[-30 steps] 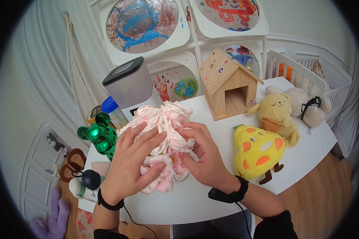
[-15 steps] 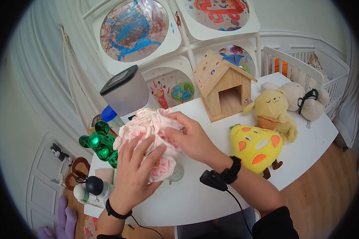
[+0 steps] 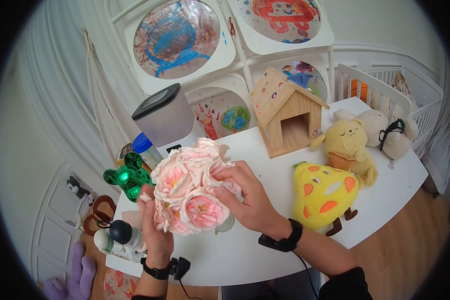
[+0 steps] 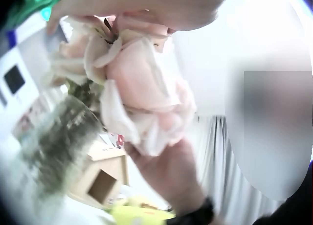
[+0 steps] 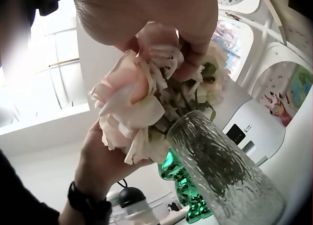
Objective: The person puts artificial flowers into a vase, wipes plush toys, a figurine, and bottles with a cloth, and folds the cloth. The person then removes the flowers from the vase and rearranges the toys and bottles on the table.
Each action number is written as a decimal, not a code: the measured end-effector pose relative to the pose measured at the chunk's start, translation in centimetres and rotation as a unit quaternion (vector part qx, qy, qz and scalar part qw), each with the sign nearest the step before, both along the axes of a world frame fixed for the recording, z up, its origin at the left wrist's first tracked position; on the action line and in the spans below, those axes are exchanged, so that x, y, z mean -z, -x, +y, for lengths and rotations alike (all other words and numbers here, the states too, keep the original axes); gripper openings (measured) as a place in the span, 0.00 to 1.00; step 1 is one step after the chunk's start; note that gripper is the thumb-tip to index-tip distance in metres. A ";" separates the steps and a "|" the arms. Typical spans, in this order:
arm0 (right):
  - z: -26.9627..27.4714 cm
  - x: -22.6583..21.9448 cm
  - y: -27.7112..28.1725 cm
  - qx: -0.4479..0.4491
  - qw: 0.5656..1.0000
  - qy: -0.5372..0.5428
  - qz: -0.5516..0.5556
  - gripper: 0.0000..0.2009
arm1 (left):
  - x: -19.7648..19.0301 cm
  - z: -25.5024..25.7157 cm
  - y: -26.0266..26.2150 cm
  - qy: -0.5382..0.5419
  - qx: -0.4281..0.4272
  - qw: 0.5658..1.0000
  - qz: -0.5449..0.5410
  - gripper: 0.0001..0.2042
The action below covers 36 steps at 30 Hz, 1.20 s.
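Observation:
A bunch of pale pink flowers (image 3: pixel 185 182), several with yellow centres, stands in a ribbed clear glass vase (image 5: pixel 220 171). From above, the blooms hide most of the vase. My right hand (image 3: pixel 247 200) is at the right side of the bunch, its thumb and fingers around one pink flower (image 5: pixel 159 39). On the other side my left hand (image 3: pixel 157 227) rests against the outer petals, fingers pointing up and fairly straight. Green stems (image 5: pixel 183 100) show between the blooms and the vase rim in the right wrist view.
Left on the white table (image 3: pixel 200 265) are a shiny green bear figure (image 3: pixel 127 177), bottles (image 3: pixel 122 232) and a grey-lidded container (image 3: pixel 162 112). A wooden house (image 3: pixel 290 115) stands behind. Yellow plush toys (image 3: pixel 322 195) sit at the right.
My left hand has slid from over the blooms down to their left side, turning upright. The flowers' faces now show in the head view. My right hand stays at the right side, slightly lower.

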State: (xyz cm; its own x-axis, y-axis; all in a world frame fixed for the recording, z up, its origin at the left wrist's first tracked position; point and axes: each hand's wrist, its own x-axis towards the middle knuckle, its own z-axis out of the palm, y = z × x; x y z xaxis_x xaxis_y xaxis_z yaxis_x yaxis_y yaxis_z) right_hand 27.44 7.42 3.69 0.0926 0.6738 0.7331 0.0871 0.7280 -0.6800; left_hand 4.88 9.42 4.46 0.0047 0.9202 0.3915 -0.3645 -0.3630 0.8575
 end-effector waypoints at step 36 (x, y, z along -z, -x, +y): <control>2.8 1.5 -0.5 -0.204 0.914 0.221 0.272 0.13 | 1.3 3.9 1.8 0.158 0.284 0.943 -0.074 0.29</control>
State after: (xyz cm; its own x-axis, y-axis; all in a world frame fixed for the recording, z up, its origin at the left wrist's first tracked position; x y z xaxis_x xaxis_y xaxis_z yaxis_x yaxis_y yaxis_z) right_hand 27.91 10.27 2.23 0.0381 0.9532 0.2999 -0.5690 0.2674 -0.7777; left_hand 3.04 13.31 3.12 0.4989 0.8564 0.1331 -0.5472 0.1921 0.8147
